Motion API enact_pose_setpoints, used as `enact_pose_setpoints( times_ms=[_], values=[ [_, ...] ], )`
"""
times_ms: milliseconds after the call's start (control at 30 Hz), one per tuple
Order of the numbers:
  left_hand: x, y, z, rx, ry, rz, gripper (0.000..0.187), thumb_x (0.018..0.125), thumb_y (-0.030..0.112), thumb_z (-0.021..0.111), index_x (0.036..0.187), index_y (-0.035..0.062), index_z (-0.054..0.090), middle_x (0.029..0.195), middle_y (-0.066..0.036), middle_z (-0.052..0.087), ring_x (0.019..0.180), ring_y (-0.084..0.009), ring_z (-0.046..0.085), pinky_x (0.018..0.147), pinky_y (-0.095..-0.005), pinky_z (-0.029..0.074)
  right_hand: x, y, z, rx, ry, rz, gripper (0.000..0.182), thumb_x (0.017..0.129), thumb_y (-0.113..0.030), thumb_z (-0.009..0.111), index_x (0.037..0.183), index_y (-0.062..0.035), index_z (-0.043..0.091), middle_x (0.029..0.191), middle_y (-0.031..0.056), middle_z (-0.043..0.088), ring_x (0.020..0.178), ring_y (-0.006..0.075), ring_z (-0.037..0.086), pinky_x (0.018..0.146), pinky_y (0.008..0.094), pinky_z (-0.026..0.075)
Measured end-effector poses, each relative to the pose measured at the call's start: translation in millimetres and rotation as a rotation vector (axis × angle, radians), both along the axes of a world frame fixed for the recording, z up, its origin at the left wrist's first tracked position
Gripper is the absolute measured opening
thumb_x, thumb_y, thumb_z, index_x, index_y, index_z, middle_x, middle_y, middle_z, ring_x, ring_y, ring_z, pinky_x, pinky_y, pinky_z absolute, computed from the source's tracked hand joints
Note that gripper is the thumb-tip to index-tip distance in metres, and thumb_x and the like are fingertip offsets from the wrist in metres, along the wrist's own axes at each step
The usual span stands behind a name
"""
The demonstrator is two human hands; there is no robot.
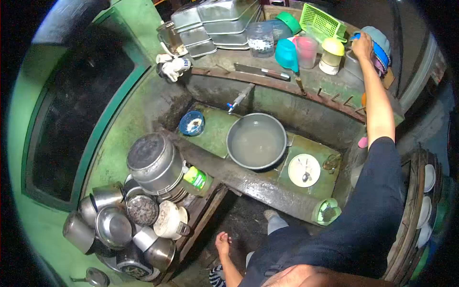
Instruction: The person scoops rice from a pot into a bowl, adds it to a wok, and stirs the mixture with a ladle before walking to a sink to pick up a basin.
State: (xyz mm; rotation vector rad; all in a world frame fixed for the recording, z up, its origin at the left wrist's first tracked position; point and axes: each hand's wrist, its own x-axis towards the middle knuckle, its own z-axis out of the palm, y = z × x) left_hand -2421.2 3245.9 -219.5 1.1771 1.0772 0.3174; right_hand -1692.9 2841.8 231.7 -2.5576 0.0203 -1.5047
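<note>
My right hand reaches to the ledge at the upper right. Its fingers close at a small blue item, whose kind I cannot make out. Beside it are a rounded grey-blue and blue bundle and a yellow-lidded container. My left hand hangs low, fingers loosely curled and apart, with nothing visible in it. In the sink, a grey basin holds cloudy water. To its right lies a white plate with a spoon on it; a blue bowl sits left.
A tap juts over the sink. Along the ledge are a knife, stacked metal trays, a teal dipper and a green basket. Several pots crowd the lower left. A plate rack stands at right.
</note>
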Motion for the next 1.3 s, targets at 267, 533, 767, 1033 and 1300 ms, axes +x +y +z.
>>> enact_pose_setpoints(
  times_ms=[267,533,767,1033,1300],
  values=[
    [-42,-10,-23,0.016,0.138,-0.171,0.014,0.087,0.014,0.052,0.094,0.0020,0.054,0.067,-0.009,0.057,0.053,-0.0143,0.054,0.047,-0.0275,0.044,77,-114,-6,-0.215,0.254,-0.200,0.034,0.086,-0.012,0.030,0.113,-0.0033,0.050,0.115,0.0205,0.052,0.099,0.0392,0.054,0.082,0.0469,0.045],
    [-112,-61,-68,-0.530,0.513,-0.044,0.009,0.086,0.010,0.047,0.088,0.0041,0.054,0.064,-0.008,0.055,0.051,-0.0157,0.053,0.041,-0.0287,0.043,39,-120,2,-0.371,0.433,-0.256,0.027,0.088,-0.020,0.033,0.104,-0.0076,0.052,0.106,0.0172,0.057,0.099,0.0357,0.055,0.078,0.0462,0.045],
    [-81,-35,-74,-0.501,0.459,0.091,0.012,0.086,0.007,0.043,0.083,0.0060,0.054,0.062,-0.007,0.054,0.048,-0.0168,0.052,0.036,-0.0298,0.043,15,-100,15,-0.145,0.133,-0.406,0.026,0.087,-0.019,0.034,0.100,-0.0138,0.056,0.102,0.0119,0.058,0.090,0.0346,0.058,0.071,0.0478,0.048],
    [-36,-23,-48,-0.201,0.347,-0.034,0.013,0.088,0.014,0.049,0.083,0.0042,0.054,0.063,-0.007,0.055,0.049,-0.0152,0.052,0.040,-0.0284,0.043,-18,-84,54,-0.310,-0.277,-0.224,0.018,0.086,-0.026,0.046,0.096,-0.0183,0.058,0.091,0.0089,0.058,0.080,0.0294,0.057,0.066,0.0421,0.047],
    [-81,-47,-69,-0.011,0.165,-0.005,0.009,0.081,0.012,0.052,0.081,0.0048,0.056,0.064,-0.004,0.056,0.050,-0.0120,0.051,0.043,-0.0251,0.040,-109,47,41,-0.602,-0.598,0.484,0.015,0.078,-0.018,0.061,0.090,-0.0098,0.065,0.079,0.0077,0.063,0.068,0.0224,0.060,0.058,0.0316,0.048]
  ],
)
